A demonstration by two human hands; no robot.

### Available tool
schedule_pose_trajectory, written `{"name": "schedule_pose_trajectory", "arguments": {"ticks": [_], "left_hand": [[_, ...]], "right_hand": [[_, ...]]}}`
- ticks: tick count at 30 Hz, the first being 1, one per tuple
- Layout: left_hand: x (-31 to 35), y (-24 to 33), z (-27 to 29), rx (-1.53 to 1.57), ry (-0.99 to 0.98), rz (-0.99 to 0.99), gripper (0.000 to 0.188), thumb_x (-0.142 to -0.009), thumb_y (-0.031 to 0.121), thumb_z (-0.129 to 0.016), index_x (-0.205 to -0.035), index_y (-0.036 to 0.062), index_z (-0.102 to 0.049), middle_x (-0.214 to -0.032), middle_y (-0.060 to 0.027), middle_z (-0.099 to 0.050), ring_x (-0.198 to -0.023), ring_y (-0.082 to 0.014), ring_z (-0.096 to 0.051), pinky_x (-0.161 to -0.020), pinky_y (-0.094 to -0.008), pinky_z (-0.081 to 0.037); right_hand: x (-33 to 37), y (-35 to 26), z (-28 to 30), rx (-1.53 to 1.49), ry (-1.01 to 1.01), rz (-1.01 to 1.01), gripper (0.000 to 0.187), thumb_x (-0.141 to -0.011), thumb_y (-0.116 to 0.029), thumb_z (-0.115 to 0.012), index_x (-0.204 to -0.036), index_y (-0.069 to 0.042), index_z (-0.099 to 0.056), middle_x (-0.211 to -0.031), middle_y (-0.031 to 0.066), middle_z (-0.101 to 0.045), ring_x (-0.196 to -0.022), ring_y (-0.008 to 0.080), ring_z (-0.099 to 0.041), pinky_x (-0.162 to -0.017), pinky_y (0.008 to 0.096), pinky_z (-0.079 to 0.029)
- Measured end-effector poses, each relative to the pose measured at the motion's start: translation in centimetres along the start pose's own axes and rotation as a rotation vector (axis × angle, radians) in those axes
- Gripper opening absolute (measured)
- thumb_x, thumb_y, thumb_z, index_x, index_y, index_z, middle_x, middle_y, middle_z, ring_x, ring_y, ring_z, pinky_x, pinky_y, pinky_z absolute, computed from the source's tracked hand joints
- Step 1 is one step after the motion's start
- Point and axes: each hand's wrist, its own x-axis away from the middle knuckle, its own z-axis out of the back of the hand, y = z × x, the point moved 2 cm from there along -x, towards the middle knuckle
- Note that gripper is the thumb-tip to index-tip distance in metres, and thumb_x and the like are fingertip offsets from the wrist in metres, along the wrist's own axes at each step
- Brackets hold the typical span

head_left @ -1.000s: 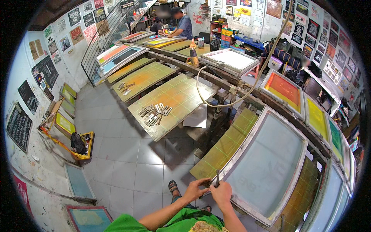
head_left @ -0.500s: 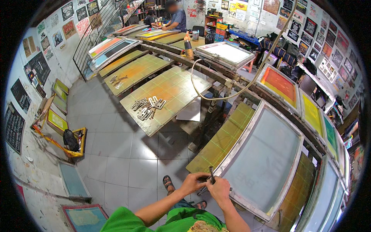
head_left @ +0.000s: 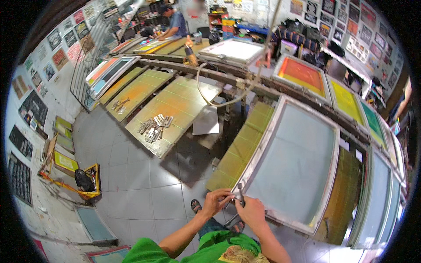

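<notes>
At the near left corner of a large screen-printing frame (head_left: 298, 153), my two hands work close together. My right hand (head_left: 253, 212) is closed around a dark metal hand tool (head_left: 240, 193), whose upper end sticks up beside the frame's edge; its exact kind cannot be told. Just left of it, my left hand (head_left: 215, 202) has its fingers pinched together at the corner; what they hold is too small to make out. The frame has pale grey-blue mesh in a worn whitish border, above a yellow-green gridded board (head_left: 239, 153).
Metal clamps or hinges (head_left: 153, 127) lie piled on a gridded board to the left. A hose (head_left: 199, 87) loops over the central rail. More printing frames (head_left: 302, 79) line the right. At the back a person (head_left: 175, 24) leans over another board.
The view has shifted, so the boards appear further left. My hands stay at the frame's corner, and the left fingers have moved slightly against the tool hand. The far person's posture looks similar.
</notes>
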Motion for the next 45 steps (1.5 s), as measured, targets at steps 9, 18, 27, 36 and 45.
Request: {"name": "schedule_pose_trajectory", "arguments": {"ticks": [9,18,27,36,45], "left_hand": [[0.0,3.6,-0.6,-0.241,0.06,-0.083,0.016,-0.086,0.013,-0.082,-0.098,0.0041,-0.077,-0.104,-0.0131,-0.077,-0.084,-0.0316,-0.076,-0.074,-0.0375,-0.061],[-1.5,7.2,-0.3,-0.712,-0.119,0.126,0.017,-0.091,0.022,-0.075,-0.094,0.0061,-0.077,-0.089,-0.0156,-0.076,-0.077,-0.0363,-0.072,-0.067,-0.046,-0.056],[-0.7,5.3,-1.0,-0.21,0.083,0.394,0.027,-0.1,0.022,-0.071,-0.108,-0.0047,-0.07,-0.09,-0.0159,-0.075,-0.082,-0.0247,-0.074,-0.073,-0.0389,-0.058],[0.9,2.1,-2.0,0.074,0.204,0.385,0.029,-0.102,0.021,-0.069,-0.108,-0.0075,-0.068,-0.099,-0.0167,-0.076,-0.092,-0.02,-0.075,-0.072,-0.0319,-0.062],[0.5,5.7,-1.5,-0.111,0.188,0.359,0.025,-0.101,0.021,-0.069,-0.106,-0.0038,-0.07,-0.095,-0.0202,-0.077,-0.087,-0.0298,-0.078,-0.071,-0.038,-0.061]], "right_hand": [[10.9,11.2,2.8,0.038,0.405,-0.376,0.043,-0.094,-0.044,-0.07,-0.088,-0.001,-0.07,-0.071,0.0258,-0.067,-0.071,0.0483,-0.067,-0.069,0.0575,-0.052],[12.4,13.2,3.5,0.148,0.429,-0.562,0.033,-0.095,-0.035,-0.072,-0.096,-0.002,-0.067,-0.074,0.0235,-0.068,-0.076,0.0466,-0.067,-0.069,0.0563,-0.05],[12.2,14.7,1.6,-0.006,0.514,-0.49,0.028,-0.094,-0.031,-0.071,-0.094,-0.004,-0.066,-0.071,0.0207,-0.068,-0.067,0.045,-0.066,-0.064,0.0553,-0.049],[10.9,15.8,0.9,-0.275,0.535,-0.525,0.027,-0.087,-0.02,-0.075,-0.077,0.003,-0.065,-0.071,0.0204,-0.069,-0.064,0.0394,-0.066,-0.06,0.0478,-0.047],[9.2,15.5,-2.2,-0.446,0.539,-0.529,0.027,-0.085,-0.018,-0.077,-0.086,0.009,-0.074,-0.065,0.0129,-0.066,-0.061,0.0164,-0.057,-0.062,0.0389,-0.047]]}}
